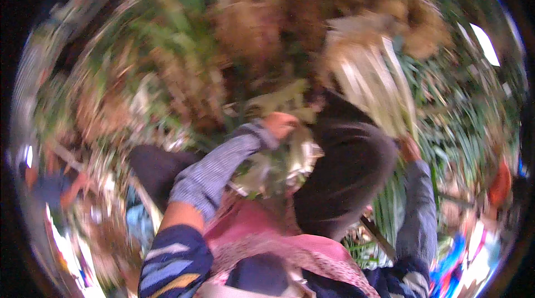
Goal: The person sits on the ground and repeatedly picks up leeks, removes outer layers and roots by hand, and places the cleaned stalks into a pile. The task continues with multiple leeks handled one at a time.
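Observation:
My right hand [409, 147] grips a bunch of leek-like plants [372, 74] beside my right knee. Its pale stalks point up and away from me, with brown, root-like ends at the top. Long green leaves [386, 214] hang below that hand, along my forearm. In front of my lap is my left hand [281, 124], its fingers curled. Blur hides whether anything is in it. Cut pale stalk pieces [303, 160] and leaf scraps lie just below it, between my legs. A yellowish-green leaf or stalk [284, 99] lies just beyond the left hand.
Heaps of similar plants with brown ends [250, 26] spread across the ground ahead. Green leaves [464, 131] are piled at the right. My dark-trousered knee [351, 160] stands between my hands. A person [52, 185] is at the far left. Blue cloth or plastic [140, 218] lies by my left side.

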{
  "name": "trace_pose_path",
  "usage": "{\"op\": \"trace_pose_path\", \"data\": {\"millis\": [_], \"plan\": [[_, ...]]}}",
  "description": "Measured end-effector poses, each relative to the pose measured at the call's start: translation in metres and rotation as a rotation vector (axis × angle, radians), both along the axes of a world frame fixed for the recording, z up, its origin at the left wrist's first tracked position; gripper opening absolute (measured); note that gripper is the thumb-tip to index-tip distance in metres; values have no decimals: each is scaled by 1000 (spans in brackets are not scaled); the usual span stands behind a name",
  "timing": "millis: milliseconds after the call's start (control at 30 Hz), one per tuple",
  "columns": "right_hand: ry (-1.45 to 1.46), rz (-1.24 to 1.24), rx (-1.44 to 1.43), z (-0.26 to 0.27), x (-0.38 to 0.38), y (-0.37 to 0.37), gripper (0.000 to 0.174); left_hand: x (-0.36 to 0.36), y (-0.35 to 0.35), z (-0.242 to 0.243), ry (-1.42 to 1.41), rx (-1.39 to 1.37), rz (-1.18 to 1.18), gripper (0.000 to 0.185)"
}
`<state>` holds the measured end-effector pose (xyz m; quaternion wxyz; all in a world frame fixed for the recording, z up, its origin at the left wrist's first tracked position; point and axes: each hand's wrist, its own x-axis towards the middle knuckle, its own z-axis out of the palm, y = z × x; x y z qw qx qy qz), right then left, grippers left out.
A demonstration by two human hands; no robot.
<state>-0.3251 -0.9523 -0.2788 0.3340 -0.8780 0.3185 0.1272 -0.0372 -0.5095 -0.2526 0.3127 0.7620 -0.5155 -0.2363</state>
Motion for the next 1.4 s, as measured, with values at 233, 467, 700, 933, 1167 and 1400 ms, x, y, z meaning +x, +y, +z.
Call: {"op": "trace_pose_path", "data": {"millis": [233, 467, 700, 933, 1167, 1400], "plan": [[607, 478, -836, 30, 34, -11, 27, -6, 110, 27, 139, 166, -50, 34], [-580, 974, -906, 139, 200, 57, 19, -113, 141, 21, 292, 271, -310, 45], [-95, 1419, 89, 134, 283, 320, 42, -21, 169, 60, 5, 497, -52, 35], [120, 1929, -4, -3, 198, 426, 15, 93, 333, 134, -90, 142, 791, 37], [142, 1332, 183, -49, 284, 481, 17, 106, 373, 156, -150, 153, 1009, 37], [-245, 552, 411, -82, 404, 590, 37, 104, 375, 155, -147, 72, 916, 34]]}}
